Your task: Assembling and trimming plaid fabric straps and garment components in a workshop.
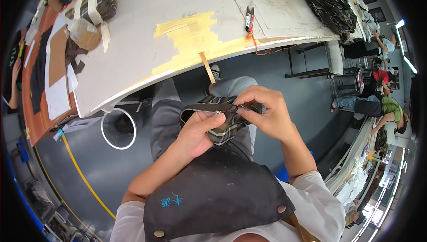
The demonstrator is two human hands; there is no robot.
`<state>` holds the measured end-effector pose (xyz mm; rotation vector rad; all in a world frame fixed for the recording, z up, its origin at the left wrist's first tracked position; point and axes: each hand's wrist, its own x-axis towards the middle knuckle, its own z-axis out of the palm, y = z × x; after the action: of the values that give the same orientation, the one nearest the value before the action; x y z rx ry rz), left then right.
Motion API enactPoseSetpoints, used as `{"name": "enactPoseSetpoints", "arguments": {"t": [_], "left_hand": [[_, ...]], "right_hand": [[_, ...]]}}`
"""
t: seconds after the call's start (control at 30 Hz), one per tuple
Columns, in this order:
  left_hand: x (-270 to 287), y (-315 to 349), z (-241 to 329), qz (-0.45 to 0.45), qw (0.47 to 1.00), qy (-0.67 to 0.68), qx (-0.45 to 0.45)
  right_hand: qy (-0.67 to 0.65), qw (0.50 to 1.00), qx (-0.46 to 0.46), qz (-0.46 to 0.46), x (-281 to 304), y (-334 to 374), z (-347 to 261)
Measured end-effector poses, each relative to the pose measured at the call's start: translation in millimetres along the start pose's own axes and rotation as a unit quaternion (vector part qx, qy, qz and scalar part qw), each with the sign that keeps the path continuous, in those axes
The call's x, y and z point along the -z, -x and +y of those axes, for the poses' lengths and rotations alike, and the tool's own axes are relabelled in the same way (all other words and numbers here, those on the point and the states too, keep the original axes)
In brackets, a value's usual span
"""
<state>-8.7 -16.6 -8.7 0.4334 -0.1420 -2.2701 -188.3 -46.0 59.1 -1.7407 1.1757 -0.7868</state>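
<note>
Patterned dark fabric piece [224, 131] is held over the lap, off the table, between both hands. By the left hand [198, 134], the zipper [202, 110] is pinched close to the metal slider [218, 112], thumb on top, presumably to steady the tape. By the right hand [267, 110], the right end is gripped in thumb and fingers, likely for tension (exact fingertip contact partly hidden). Ahead, the work is bounded by the worktable's [129, 37] near edge and a jutting wooden strip [207, 67]; elbow room is given by floor [289, 75] at right.
</note>
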Motion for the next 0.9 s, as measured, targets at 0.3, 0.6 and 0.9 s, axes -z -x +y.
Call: {"name": "enactPoseSetpoints", "arguments": {"t": [0.3, 0.6, 0.9], "left_hand": [[15, -3, 3, -0.033, 0.997, 0.004, 0.071], [35, -22, 4, 0.068, 0.991, 0.084, 0.083], [37, -28, 9, 0.141, 0.971, 0.165, 0.104]], "right_hand": [[-0.044, 0.994, -0.092, -0.05, -11, -6, 7], [-0.076, 0.993, -0.092, 0.002, -26, -16, 40], [-0.023, 0.989, -0.127, 0.077, -48, -18, 71]]}}
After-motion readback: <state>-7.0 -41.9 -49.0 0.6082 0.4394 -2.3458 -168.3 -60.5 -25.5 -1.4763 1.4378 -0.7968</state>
